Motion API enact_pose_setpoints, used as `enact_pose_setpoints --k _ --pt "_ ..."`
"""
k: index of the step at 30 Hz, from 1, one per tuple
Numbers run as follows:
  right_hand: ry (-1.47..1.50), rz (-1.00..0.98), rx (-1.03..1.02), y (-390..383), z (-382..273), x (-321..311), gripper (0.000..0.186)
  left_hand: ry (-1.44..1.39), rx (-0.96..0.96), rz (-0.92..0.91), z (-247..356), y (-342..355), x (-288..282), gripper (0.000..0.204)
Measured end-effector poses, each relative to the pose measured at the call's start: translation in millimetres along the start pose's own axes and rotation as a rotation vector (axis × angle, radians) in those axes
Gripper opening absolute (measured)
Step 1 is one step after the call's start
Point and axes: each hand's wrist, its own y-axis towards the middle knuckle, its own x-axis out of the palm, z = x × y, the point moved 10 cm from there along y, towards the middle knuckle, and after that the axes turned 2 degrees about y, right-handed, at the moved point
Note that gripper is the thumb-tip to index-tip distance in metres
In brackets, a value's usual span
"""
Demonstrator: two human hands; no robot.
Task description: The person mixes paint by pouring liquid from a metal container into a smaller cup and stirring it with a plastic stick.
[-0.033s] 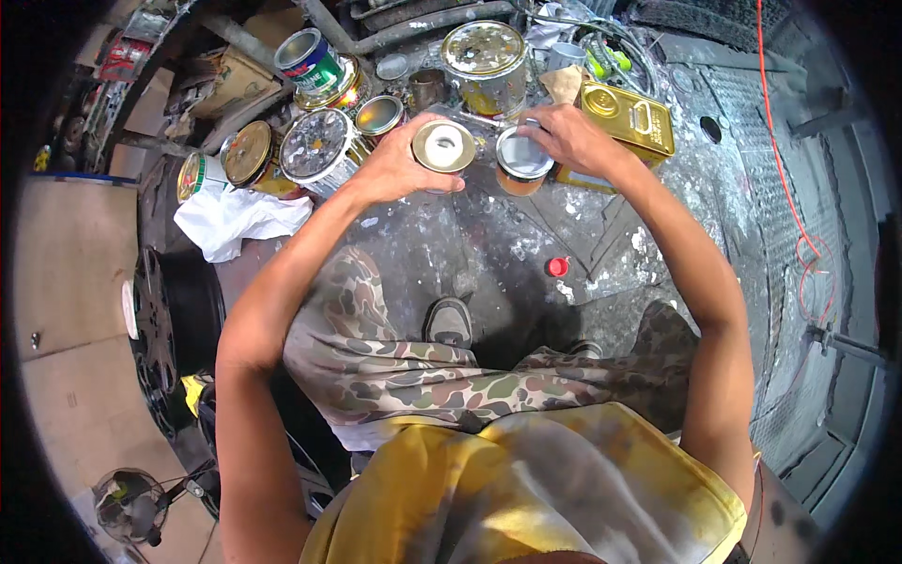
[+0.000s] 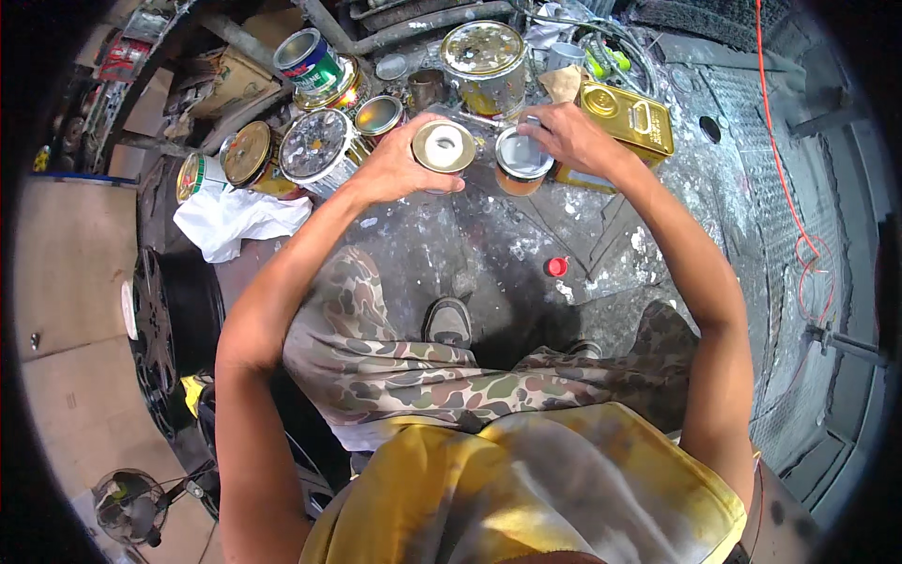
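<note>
My left hand [image 2: 399,164] is closed round a small round can [image 2: 443,143], whose gold top has a white middle with a dark ring. To its right stands a can of grey contents [image 2: 521,160] with an orange-brown side. My right hand [image 2: 564,136] is at that can's back rim, fingers curled together; what is pinched in them, if anything, I cannot make out. A gold rectangular tin [image 2: 628,111] stands behind my right hand, and a small red cap [image 2: 558,267] lies on the paint-spattered floor [image 2: 460,244] nearer me.
Several paint cans [image 2: 315,150] crowd the back left, with a white crumpled rag [image 2: 235,223] before them. A large splattered can [image 2: 482,66] and coiled hoses [image 2: 611,42] sit behind. A red cord [image 2: 770,122] runs down the right; a small fan [image 2: 130,508] is at lower left.
</note>
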Motion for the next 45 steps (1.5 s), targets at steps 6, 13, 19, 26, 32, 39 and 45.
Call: enact_pose_setpoints --k 6,13,19,26,32,39,45 --pt "0.425 -0.080 0.380 3 23 7 0.034 -0.012 0.023 -0.002 5 -1 1 0.070" --pt "0.032 0.232 -0.154 4 6 -15 0.036 0.056 0.025 -0.033 2 1 3 0.075" --pt "0.170 0.074 0.310 4 26 -12 0.035 0.048 0.015 -0.021 -1 -2 1 0.074" --pt "0.192 0.153 0.100 4 20 -10 0.032 0.103 0.038 -0.027 6 0 4 0.074" --pt "0.025 0.086 0.240 2 23 -12 0.034 0.081 0.016 -0.025 3 -2 1 0.075" --pt "0.148 0.113 0.078 6 19 -7 0.037 0.039 0.023 -0.058 -1 -1 8 0.077" --pt "-0.070 0.201 0.054 -4 28 -10 0.031 0.102 0.056 -0.040 1 -1 9 0.076"
